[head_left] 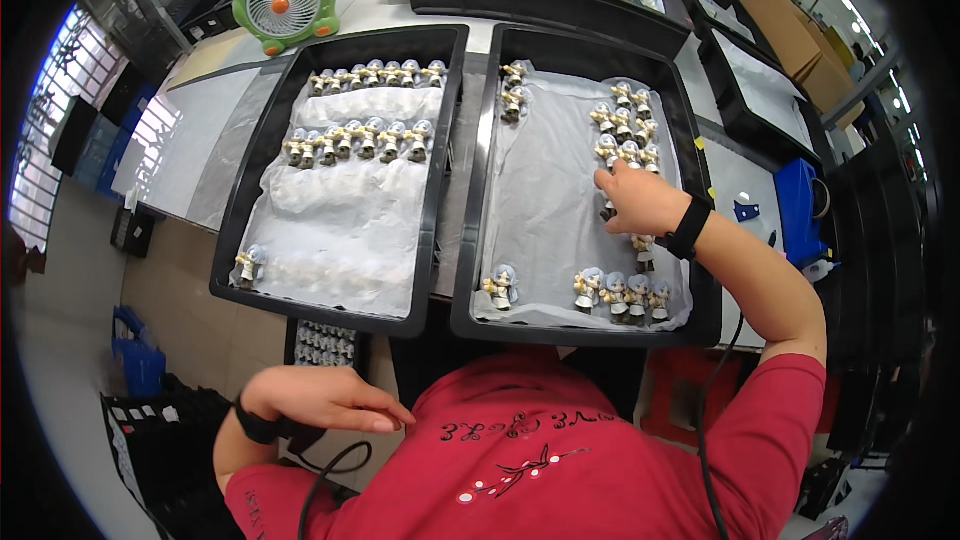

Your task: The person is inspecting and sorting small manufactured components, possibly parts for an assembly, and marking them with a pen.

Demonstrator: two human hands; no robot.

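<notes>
Right hand point(648, 202) over right-hand tray point(540, 331), fingertips bent about a small figurine point(607, 209); pinching or merely touching, I can't tell | figurine just left of that palm, ahead-right of left hand point(340, 401) | its long axis apparently near-to-far (mostly hidden) | left hand well apart, beside red shirt point(620, 465), fingers straight, nothing visible in them

We see dark, looping lettering point(512, 427) across the front of the red short-sleeved fabric shirt point(600, 470) and small dark letters point(253, 512) on its left sleeve point(285, 490).
</notes>
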